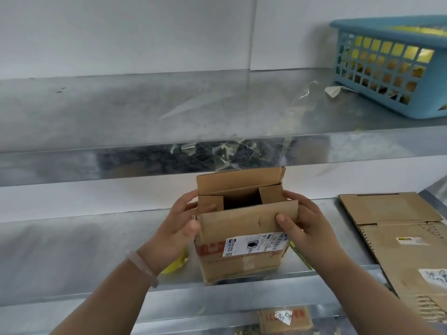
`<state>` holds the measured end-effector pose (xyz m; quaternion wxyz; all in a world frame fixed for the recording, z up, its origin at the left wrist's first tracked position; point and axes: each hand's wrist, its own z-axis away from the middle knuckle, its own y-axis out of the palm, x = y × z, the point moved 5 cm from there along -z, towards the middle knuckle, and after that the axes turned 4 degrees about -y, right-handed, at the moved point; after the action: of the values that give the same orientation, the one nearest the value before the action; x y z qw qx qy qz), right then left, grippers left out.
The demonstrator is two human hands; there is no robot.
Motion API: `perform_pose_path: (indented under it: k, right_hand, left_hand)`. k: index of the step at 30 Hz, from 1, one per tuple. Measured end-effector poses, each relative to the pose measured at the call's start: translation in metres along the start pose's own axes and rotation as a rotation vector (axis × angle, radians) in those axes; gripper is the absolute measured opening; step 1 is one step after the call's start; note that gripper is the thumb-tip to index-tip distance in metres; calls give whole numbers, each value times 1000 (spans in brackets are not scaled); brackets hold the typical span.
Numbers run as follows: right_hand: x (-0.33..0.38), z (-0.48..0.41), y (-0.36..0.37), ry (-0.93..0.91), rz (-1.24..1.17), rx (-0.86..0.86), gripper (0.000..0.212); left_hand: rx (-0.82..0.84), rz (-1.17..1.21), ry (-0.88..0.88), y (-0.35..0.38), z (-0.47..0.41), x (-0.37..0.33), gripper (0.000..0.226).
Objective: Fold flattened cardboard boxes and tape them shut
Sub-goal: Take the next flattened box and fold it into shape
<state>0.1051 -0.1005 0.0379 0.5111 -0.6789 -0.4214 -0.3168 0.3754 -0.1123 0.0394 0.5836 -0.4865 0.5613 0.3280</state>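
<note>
Already raised from flat and standing on the front edge of the grey sheet-metal shelf (96,250): small brown cardboard box with a white shipping label (242,240), between both hands. Gripped at its left wall by the left hand (179,223), fingers curled round the far corner. Pinched at its near long flap by the right hand (304,226), thumb on the outer face, fingers behind on the right side. Top not yet closed: both short side flaps turned inward, both long flaps upright, dark opening between. Probably left on this one: folding the long flaps down and taping the seam. Underside hidden, so cannot tell whether taped. No tape roll plainly seen, only a yellow object (174,264) half hidden behind the left wrist, not identifiable. More waiting, by the look of it: flattened brown cardboard sheets (396,228) on the shelf to the right, well apart from the box. As for writing: barcode and a round dark mark on the white label, print too small to read. Red block characters on the box front, partly covered, unreadable. On a small brown cardboard piece with a white sticker (285,319) below the shelf, handwritten digits, perhaps "5391".
</note>
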Motion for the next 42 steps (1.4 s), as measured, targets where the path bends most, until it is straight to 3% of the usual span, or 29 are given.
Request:
perform_pose_path:
  k: [2,3,5,7,9,11,14,18,22,25,30,42]
  right_hand:
    - [-3,-5,0,63,-28,-20,7]
    - [-4,-7,-1,80,-19,-30,14]
    - [-6,-13,-4,103,-10,-19,51]
    - [-7,-21,-6,118,-23,74,97]
    - [-4,-31,-10,89,32,189,115]
    - [-3,-43,-13,61,99,275,115]
    - [-5,-52,-14,34,130,299,109]
    - [-9,-35,-10,-82,106,198,52]
    - [-8,-24,0,-71,125,159,35]
    - [-5,-30,7,-16,137,240,41]
    - [3,-35,9,-74,246,316,82]
    - [-11,-39,13,-158,308,223,91]
  left_hand:
    - [-85,-190,-59,-2,-4,3,45]
    - [-139,-267,-76,-2,-5,4,38]
    - [-224,-281,-87,1,-4,2,37]
    - [-254,-164,-95,1,-6,4,65]
    - [-226,-99,-146,-2,-11,5,98]
    - [-187,-145,-167,-3,-16,2,101]
    - [-185,-219,-99,-3,-19,-5,68]
    - [-167,-330,-27,-4,-15,-1,42]
    - [-194,-404,-31,-4,-19,1,28]
    - [-228,-466,-57,-6,-32,-4,25]
    - [-208,-483,-68,-6,-39,-8,26]
    - [-211,-514,-21,-5,-45,-1,28]
